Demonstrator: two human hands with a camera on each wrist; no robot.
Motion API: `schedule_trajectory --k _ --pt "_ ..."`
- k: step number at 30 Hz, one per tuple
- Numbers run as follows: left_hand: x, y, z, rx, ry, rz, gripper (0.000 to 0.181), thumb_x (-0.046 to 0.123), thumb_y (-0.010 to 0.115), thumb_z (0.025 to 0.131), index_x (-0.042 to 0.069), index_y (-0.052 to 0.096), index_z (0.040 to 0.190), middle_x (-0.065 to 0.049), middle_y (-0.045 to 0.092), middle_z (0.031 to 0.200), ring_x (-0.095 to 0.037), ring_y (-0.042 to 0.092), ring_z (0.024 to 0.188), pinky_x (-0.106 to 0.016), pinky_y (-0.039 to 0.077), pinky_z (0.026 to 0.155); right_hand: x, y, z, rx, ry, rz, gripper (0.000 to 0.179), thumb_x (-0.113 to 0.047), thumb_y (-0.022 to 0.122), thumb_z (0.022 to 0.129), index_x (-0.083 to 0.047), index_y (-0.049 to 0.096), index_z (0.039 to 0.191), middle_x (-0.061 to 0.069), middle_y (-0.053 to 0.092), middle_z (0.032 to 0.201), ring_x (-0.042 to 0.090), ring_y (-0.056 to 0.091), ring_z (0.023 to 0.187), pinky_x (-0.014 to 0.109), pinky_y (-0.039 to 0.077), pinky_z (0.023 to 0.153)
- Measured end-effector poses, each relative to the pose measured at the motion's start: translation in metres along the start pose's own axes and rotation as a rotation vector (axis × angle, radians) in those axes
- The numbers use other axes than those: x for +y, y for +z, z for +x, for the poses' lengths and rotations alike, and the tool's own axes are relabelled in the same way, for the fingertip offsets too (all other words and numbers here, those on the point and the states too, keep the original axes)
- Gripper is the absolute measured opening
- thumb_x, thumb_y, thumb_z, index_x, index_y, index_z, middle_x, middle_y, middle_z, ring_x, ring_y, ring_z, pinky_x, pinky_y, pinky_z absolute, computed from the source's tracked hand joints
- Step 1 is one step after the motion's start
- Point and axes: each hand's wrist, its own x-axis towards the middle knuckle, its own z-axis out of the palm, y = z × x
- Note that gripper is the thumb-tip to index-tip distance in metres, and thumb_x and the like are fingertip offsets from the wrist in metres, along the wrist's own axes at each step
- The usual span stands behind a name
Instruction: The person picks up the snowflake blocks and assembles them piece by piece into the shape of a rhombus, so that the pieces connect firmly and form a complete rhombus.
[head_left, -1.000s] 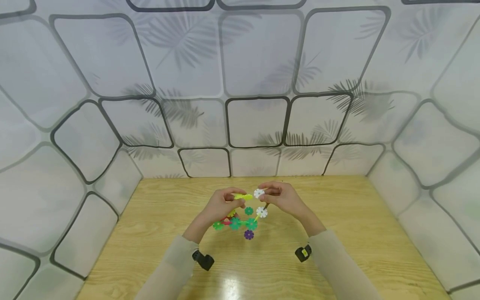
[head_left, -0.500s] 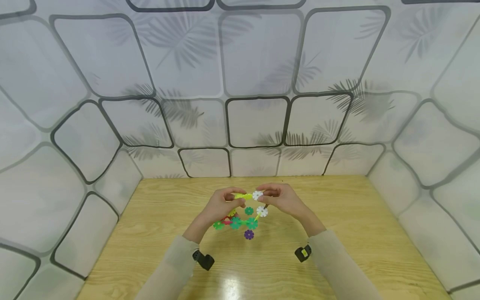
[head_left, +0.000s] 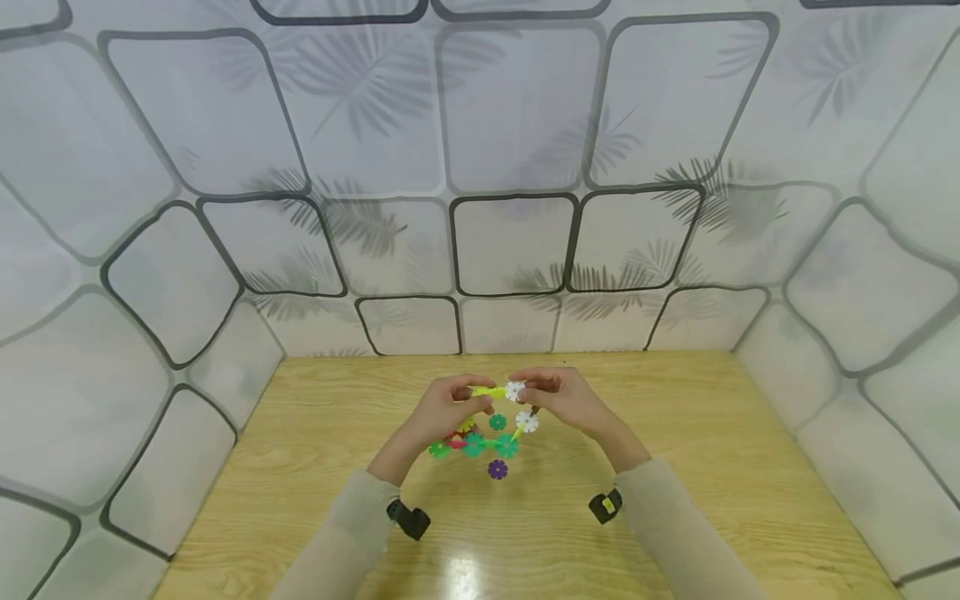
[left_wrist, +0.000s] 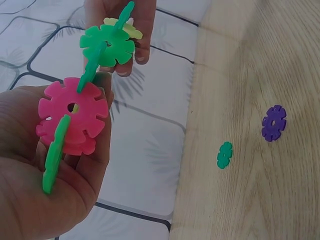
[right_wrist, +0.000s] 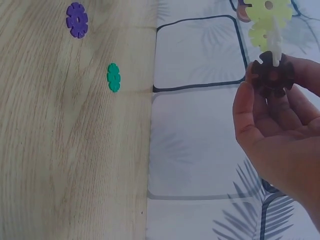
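Above the table, both hands hold a looped chain of slotted plastic snowflake discs. My left hand pinches the chain at a yellow disc. My right hand has thumb and fingers on a white disc that meets the yellow one's edge. A dark brown disc shows at the right fingertips in the right wrist view. Below hang a second white disc and green discs. A pink disc and an edge-on green disc lie before the left palm in the left wrist view.
On the wooden table lie a loose purple disc and a loose small green disc. Patterned white cloth walls rise behind and at both sides of the table.
My right hand has brought the upper white disc slightly left and down, against the yellow disc. The chain's lower part has shifted a little right. My left hand stays nearly still.
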Motion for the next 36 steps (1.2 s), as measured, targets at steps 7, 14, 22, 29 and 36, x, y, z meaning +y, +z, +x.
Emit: schedule_trajectory --k 7,14,22,29,36 --pt "0.002 0.004 0.000 0.012 -0.003 -0.020 0.036 0.018 0.065 0.106 0.008 0.068 0.140 -0.020 0.079 0.105 -0.008 0.033 0.044 -0.020 0.043 0.047 0.000 0.002 0.002 0.012 -0.026 0.024 0.035 -0.015 0.066 0.105 -0.003 0.068 0.138 0.017 0.076 0.118 0.030 0.074 0.104 0.027 0.062 0.079" --pt "0.001 0.009 0.000 0.040 -0.003 -0.020 0.038 0.016 0.063 0.107 0.007 0.065 0.144 -0.022 0.079 0.110 -0.007 0.031 0.040 -0.019 0.044 0.047 0.000 0.003 0.002 0.033 -0.008 0.026 0.035 -0.015 0.065 0.106 -0.004 0.068 0.139 0.018 0.075 0.125 0.030 0.074 0.109 0.027 0.063 0.089" --pt "-0.001 0.011 0.000 0.057 -0.006 -0.016 0.038 0.017 0.062 0.108 0.009 0.064 0.145 -0.018 0.080 0.110 -0.008 0.029 0.038 -0.019 0.041 0.044 0.002 0.005 0.002 0.046 0.012 0.055 0.035 -0.014 0.066 0.105 -0.003 0.068 0.139 0.017 0.076 0.120 0.018 0.075 0.102 0.026 0.063 0.086" --pt "-0.003 0.012 0.000 0.068 0.013 -0.006 0.038 0.017 0.061 0.108 0.006 0.064 0.145 -0.019 0.080 0.110 -0.008 0.028 0.037 -0.019 0.043 0.044 0.002 0.007 0.002 0.057 0.021 0.064 0.035 -0.013 0.067 0.105 -0.002 0.069 0.138 0.018 0.076 0.122 0.019 0.074 0.102 0.025 0.063 0.083" --pt "-0.002 0.013 -0.002 0.072 0.001 0.004 0.037 0.017 0.062 0.108 0.008 0.065 0.144 -0.016 0.080 0.110 -0.007 0.027 0.037 -0.019 0.034 0.041 0.003 0.008 0.003 0.063 0.010 0.051 0.035 -0.011 0.067 0.104 0.000 0.069 0.137 0.021 0.075 0.123 0.012 0.073 0.096 0.024 0.062 0.081"
